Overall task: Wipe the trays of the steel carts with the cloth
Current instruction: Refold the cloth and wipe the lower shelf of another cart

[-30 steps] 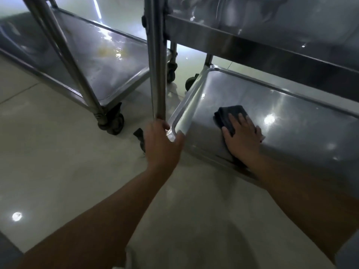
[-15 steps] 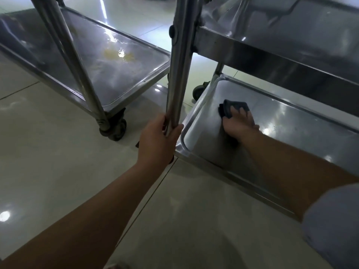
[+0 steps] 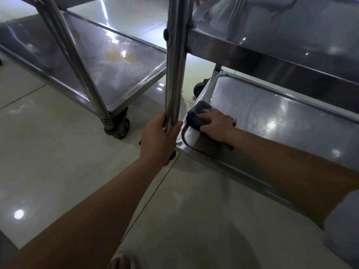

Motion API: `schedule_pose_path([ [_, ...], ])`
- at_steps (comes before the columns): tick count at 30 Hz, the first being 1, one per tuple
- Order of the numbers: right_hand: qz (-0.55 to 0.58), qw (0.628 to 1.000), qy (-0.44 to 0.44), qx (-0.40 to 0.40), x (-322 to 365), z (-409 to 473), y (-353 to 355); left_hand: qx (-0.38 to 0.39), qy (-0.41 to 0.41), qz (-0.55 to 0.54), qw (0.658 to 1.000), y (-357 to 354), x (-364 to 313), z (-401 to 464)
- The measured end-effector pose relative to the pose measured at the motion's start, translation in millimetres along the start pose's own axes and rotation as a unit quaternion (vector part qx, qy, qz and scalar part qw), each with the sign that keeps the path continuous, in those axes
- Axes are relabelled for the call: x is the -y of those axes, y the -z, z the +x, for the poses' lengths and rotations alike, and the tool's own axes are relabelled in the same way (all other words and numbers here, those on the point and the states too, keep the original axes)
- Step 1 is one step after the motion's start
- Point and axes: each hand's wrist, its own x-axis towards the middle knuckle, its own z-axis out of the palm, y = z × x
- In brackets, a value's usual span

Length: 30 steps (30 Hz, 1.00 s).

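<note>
The tray [image 3: 291,117] is shiny steel — smooth, with bright spots of light on it. The cloth [image 3: 196,115] is dark, soft and matt. The post [image 3: 174,65] is smooth, shiny metal too. The other tray [image 3: 116,61] is steel with a dull yellow stain [image 3: 118,56]. The floor [image 3: 48,152] is pale, glossy tile — the wheel [image 3: 118,129] looks like dark rubber.

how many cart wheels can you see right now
2: one caster under the left cart's near corner post, one beside the far corner of the tray being wiped. Others are likely hidden behind trays, the left hand or out of frame.
</note>
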Motion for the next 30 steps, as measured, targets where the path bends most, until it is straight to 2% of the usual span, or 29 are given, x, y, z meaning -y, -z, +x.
schedule_pose_path([
  [4,-0.008,0.999,0.046,-0.018,19.1,-49.5,-34.2,0.027,-0.003,0.000,1.000,1.4,-1.4,-0.5],
  [10,-0.045,0.997,0.034,-0.052,12.1,-107.8,-43.9,0.029,0.027,-0.024,0.999,0.9,-8.4,-4.9],
  [16,-0.103,0.993,-0.026,-0.045,-62.8,-177.9,-28.4,0.018,0.068,-0.021,0.997,-4.9,-8.4,-3.0],
  [19,-0.157,0.983,-0.043,-0.083,-109.6,-222.9,-22.4,0.001,0.086,-0.011,0.996,-7.8,-8.4,2.1],
  [21,-0.177,0.977,-0.060,-0.107,-139.7,-252.1,-20.1,-0.033,0.146,-0.013,0.989,-18.6,-8.9,-0.2],
  [23,-0.195,0.970,-0.096,-0.108,-164.8,-277.9,-17.4,-0.098,0.216,0.034,0.971,-32.7,-19.8,-19.4],
  [24,-0.205,0.966,-0.116,-0.110,-174.6,-289.3,-15.6,-0.114,0.202,0.071,0.970,-41.6,-27.1,-36.4],
  [25,-0.213,0.961,-0.137,-0.114,-182.4,-299.4,-13.9,-0.102,0.151,0.106,0.978,-53.1,-31.1,-54.6],
  [27,-0.223,0.953,-0.169,-0.114,-194.5,-314.5,-12.2,0.003,0.001,0.171,0.985,-79.8,-34.6,-95.4],
  [28,-0.227,0.951,-0.177,-0.114,-199.6,-320.7,-12.1,0.074,-0.075,0.207,0.973,-94.0,-34.3,-113.0],
  [30,-0.234,0.946,-0.189,-0.123,-208.6,-330.7,-12.3,0.223,-0.177,0.291,0.913,-119.5,-36.0,-136.5],
])
